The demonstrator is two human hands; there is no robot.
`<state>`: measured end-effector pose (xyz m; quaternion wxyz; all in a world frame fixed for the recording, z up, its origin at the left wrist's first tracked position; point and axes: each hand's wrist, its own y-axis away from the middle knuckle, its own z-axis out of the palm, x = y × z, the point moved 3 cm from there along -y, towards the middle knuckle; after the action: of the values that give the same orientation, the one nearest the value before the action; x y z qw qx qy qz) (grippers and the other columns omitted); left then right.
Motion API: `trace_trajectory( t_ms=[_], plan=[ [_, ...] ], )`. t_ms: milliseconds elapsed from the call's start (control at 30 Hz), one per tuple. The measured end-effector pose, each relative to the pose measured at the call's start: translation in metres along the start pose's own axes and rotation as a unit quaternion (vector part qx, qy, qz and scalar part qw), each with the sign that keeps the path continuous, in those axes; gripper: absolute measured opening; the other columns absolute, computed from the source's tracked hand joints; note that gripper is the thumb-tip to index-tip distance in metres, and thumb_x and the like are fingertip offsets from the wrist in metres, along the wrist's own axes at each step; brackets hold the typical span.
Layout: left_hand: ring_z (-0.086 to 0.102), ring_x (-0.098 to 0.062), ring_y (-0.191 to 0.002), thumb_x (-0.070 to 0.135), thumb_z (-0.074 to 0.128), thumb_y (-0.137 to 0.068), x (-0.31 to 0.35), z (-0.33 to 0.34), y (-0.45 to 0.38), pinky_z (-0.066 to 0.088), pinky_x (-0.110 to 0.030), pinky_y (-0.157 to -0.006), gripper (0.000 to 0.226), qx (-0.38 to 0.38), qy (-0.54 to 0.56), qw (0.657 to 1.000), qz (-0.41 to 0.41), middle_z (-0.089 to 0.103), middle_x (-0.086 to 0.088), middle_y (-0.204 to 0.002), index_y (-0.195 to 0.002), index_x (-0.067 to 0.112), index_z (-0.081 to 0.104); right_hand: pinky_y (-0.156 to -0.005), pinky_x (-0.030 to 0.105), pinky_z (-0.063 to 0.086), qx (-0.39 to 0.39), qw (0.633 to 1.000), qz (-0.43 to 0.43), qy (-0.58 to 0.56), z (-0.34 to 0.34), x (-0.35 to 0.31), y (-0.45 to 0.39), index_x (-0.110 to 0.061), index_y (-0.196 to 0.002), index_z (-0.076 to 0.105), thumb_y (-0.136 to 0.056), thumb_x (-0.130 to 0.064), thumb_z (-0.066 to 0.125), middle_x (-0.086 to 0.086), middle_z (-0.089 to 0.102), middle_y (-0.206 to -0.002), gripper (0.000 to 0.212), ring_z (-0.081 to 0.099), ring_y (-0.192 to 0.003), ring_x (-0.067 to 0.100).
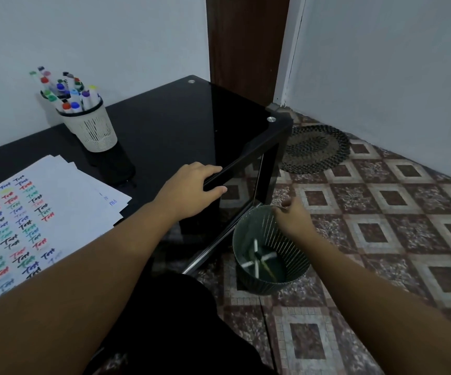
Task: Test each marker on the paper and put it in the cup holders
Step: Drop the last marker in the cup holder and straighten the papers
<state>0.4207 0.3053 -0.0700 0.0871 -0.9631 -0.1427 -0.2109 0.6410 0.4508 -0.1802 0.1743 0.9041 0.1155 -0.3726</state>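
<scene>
Right grip (290, 217) on bin (248, 239) rim, markers (257, 257) below

1. Table (165, 125) top has bare black glass between the white cup (94, 131) and the right edge, so there's open room there.
2. Papers (43, 207) cover the near left part.
3. Left hand (192, 185) grips the table's front edge.
4. On the floor, the right hand (292, 220) is on the green bin (270, 255) rim, partly blocking its mouth.
5. Tiles right of the bin are open up to the mat (316, 148).
</scene>
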Motion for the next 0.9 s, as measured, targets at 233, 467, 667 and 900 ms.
trace_trajectory(
  t_ms=[233, 467, 667, 900],
  plan=[
    [0.045, -0.014, -0.131, 0.058, 0.057, -0.095, 0.002, -0.006, 0.002, 0.044, -0.040, -0.106, 0.057, 0.012, 0.004, 1.000, 0.002, 0.054, 0.006, -0.138, -0.146, 0.034, 0.048, -0.081, 0.041, 0.051, 0.000, 0.994, -0.090, -0.058, -0.001, -0.054, 0.008, -0.013, -0.131, 0.050, -0.106, -0.036, 0.054, 0.001, 0.060, -0.102, 0.034, 0.058, -0.088, 0.016],
    [0.055, -0.012, -0.111, 0.050, 0.061, -0.095, -0.035, -0.052, 0.035, 0.049, -0.035, -0.096, 0.048, 0.107, 0.013, 0.993, -0.051, 0.061, 0.006, -0.120, -0.139, 0.031, 0.057, -0.069, 0.023, 0.043, 0.021, 0.969, -0.216, -0.118, 0.010, -0.153, 0.030, -0.021, -0.120, 0.058, -0.106, -0.035, 0.055, -0.013, 0.060, -0.096, 0.020, 0.058, -0.084, 0.002],
    [0.056, -0.009, -0.094, 0.035, 0.064, -0.096, -0.104, -0.108, 0.101, 0.041, -0.023, -0.083, 0.039, 0.215, 0.030, 0.958, -0.188, 0.065, 0.001, -0.114, -0.134, 0.024, 0.062, -0.077, 0.028, 0.048, -0.061, 0.938, -0.316, -0.131, 0.071, -0.253, 0.071, -0.023, -0.115, 0.061, -0.103, -0.036, 0.058, -0.012, 0.063, -0.094, 0.018, 0.061, -0.089, 0.007],
    [0.062, -0.021, -0.105, 0.037, 0.067, -0.095, -0.184, -0.148, 0.191, 0.056, -0.040, -0.089, 0.047, 0.252, 0.033, 0.887, -0.385, 0.060, -0.005, -0.126, -0.137, 0.022, 0.054, -0.089, 0.040, 0.056, -0.238, 0.908, -0.343, 0.043, 0.170, -0.317, 0.101, -0.019, -0.137, 0.049, -0.101, -0.042, 0.060, 0.005, 0.060, -0.125, 0.045, 0.063, -0.109, 0.023]
  ],
)
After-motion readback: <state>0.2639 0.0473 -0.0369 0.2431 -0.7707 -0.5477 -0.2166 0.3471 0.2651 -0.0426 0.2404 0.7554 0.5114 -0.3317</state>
